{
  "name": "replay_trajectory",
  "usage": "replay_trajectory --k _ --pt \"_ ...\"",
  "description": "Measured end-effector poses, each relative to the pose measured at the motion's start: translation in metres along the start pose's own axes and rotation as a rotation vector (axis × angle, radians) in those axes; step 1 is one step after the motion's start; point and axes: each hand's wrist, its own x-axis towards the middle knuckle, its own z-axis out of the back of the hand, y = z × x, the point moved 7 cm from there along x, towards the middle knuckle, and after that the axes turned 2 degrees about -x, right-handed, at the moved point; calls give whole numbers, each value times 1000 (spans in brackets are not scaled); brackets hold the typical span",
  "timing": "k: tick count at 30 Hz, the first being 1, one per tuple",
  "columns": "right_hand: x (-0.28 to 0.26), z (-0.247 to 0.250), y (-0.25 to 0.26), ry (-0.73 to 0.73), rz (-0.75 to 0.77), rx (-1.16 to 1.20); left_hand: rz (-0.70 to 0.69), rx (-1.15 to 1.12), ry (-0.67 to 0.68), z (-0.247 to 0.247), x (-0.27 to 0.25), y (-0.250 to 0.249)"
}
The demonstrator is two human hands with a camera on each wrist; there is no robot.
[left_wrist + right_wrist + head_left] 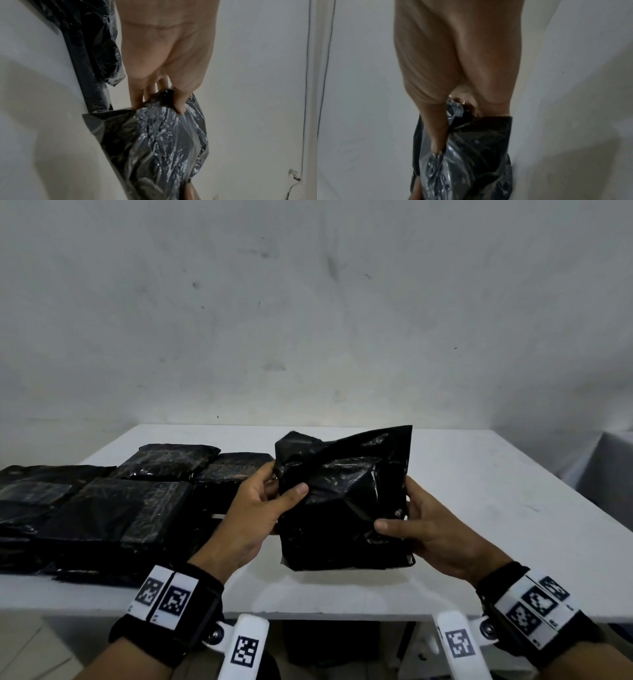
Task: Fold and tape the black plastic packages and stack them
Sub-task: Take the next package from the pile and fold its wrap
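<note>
In the head view, I held one package (342,501) in both hands, lifted clear of the table (479,508), just right of frame centre. Its upper end was crumpled and stood loose, one corner pointing to the upper right.

Left hand (253,515): it gripped the package's left edge, thumb pressed on the near face, fingers curled behind. The left wrist view confirmed this: the thumb (178,102) lay on the glossy film and the fingers (137,97) passed to the other side of the package (154,148).

Right hand (435,532): it gripped the right edge lower down, thumb on the near face, fingers hidden behind. In the right wrist view the thumb (436,135) pressed along the film of the package (471,155), and the remaining fingers went behind the black edge; I could not tell how far they curled.

The stack (102,508) of flat black packages lay at the left of the head view, on the table, with more packages toward the back. The stack was near the left hand; I could not tell whether they touched. Some top faces showed a paler rectangular patch.

A black wristband (171,607) with white coded markers sat on each wrist. A grey wall (308,320) stood behind the table.
</note>
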Motion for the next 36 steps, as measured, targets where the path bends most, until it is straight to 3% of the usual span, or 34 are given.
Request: replay_trajectory --k 3,7,12,17,20,25,30,36 --pt "1 3 -2 -57 52 38 61 -63 52 0 -3 8" --pt "3 9 5 -106 104 60 141 35 152 0 -7 20" --pt "2 9 3 -93 68 11 37 108 97 6 -7 16" --pt "0 8 1 -27 66 -223 -24 141 49 16 -7 15" --pt "1 10 2 -42 87 -235 -5 144 59 19 -9 17" --pt "-2 12 0 -33 0 -185 56 59 108 17 -12 14" --pt "1 11 4 -88 15 -199 50 125 132 10 -13 9" --pt "0 3 0 -52 65 -234 5 194 8 14 -12 14"
